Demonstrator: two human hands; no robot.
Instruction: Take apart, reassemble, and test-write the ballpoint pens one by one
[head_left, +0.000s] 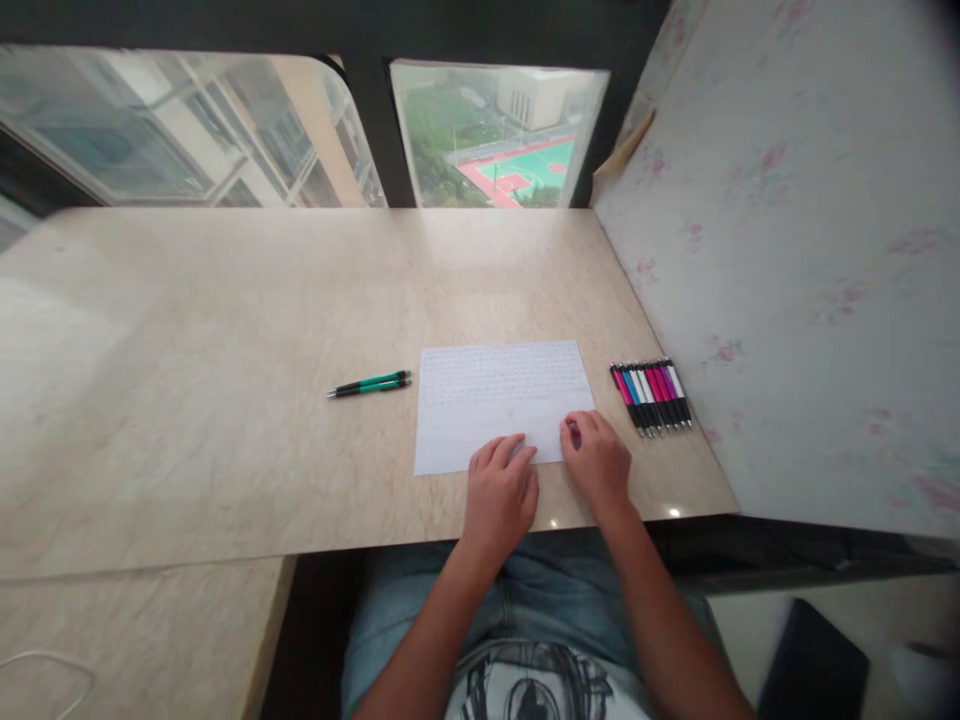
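Note:
A white sheet of paper [457,425] lies flat on the tabletop, its upper half covered with rows of small handwriting too fine to read. My left hand [501,490] rests on the sheet's lower edge, fingers loosely bent and apart, with no object visible in it. At the lower right corner of the paper is my right hand [598,460], its fingers curled in toward the thumb; whatever may be between them is hidden. Two green and black pens [371,384] lie to the left of the sheet, pointing left.
Several pens [651,397] in pink, blue, white and purple lie side by side at the right, near the wallpapered wall [787,260]. The marble-patterned tabletop [225,400] runs back to dark-framed windows [495,140]. A pale cable [52,660] shows at lower left.

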